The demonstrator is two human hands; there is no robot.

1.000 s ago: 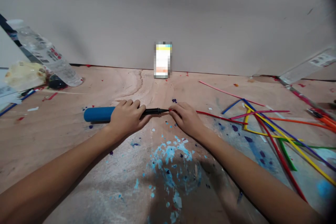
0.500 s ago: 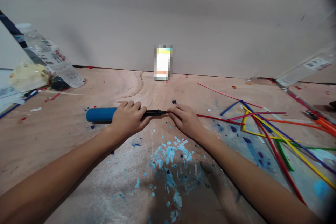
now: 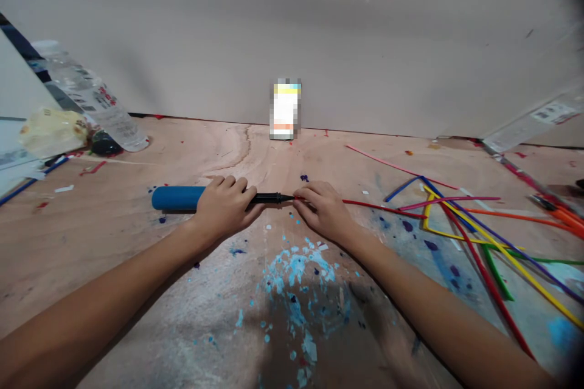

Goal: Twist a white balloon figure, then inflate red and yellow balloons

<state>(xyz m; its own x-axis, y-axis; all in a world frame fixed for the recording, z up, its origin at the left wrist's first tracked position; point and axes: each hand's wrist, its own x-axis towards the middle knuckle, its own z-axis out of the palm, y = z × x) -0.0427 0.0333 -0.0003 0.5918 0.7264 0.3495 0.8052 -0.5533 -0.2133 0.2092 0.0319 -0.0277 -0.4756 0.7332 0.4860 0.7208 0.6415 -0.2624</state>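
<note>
A blue and black balloon pump (image 3: 177, 199) lies level just over the wooden table, its tapered black nozzle pointing right. Wrapped round its black part is my left hand (image 3: 223, 203). At the nozzle tip, my right hand (image 3: 322, 203) pinches the end of a long red balloon (image 3: 381, 206), which trails flat to the right. The fingers hide whether the balloon's mouth sits on the nozzle. Beyond it, several uninflated long balloons lie crossed, among them a yellow balloon (image 3: 515, 258) and a green balloon (image 3: 497, 270).
A phone (image 3: 285, 110) leans upright against the grey wall. At the left, a plastic bottle (image 3: 98, 100) stands tilted beside a yellowish wrapped item (image 3: 52, 132). Orange-handled scissors (image 3: 559, 214) lie at the far right, near another clear bottle (image 3: 531, 124). Paint spots mark the table (image 3: 123, 292).
Both hands keep their grip on the pump and the red balloon. The whole view shifts very slightly; nothing else visibly moves.
</note>
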